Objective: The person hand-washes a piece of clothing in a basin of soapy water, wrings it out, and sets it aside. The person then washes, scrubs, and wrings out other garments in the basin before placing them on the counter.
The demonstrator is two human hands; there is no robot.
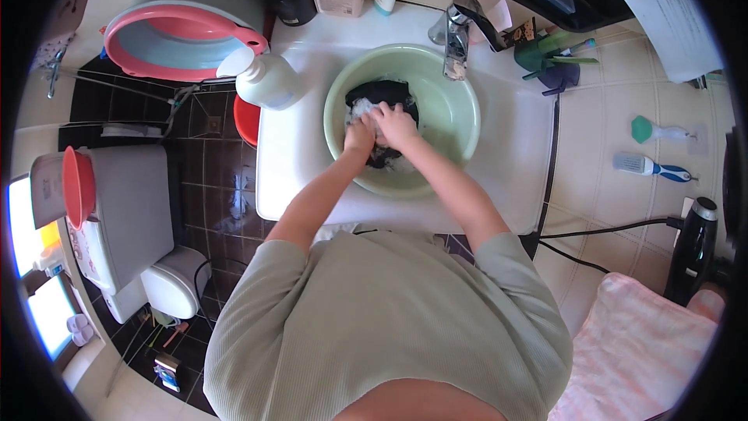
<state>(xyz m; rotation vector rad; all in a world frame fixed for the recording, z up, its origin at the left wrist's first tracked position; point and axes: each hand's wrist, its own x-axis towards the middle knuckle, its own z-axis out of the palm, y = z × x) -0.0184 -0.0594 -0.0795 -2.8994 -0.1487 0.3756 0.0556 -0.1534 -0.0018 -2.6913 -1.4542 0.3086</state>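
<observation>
A pale green basin stands in the white sink, with some water in its right part. Inside lies a soapy black cloth, bunched up, with white suds on it; which garment it is I cannot make out. My left hand grips the cloth at its left side, fingers curled into the foam. Close beside it, my right hand has its fingers bent onto the same cloth, the fingertips partly hidden in suds. Both hands nearly touch each other.
Behind the basin rises a chrome faucet. A white pump bottle stands at the sink's left edge, beside a grey and pink tub. Brushes and a black hair dryer hang at the right, above a pink towel.
</observation>
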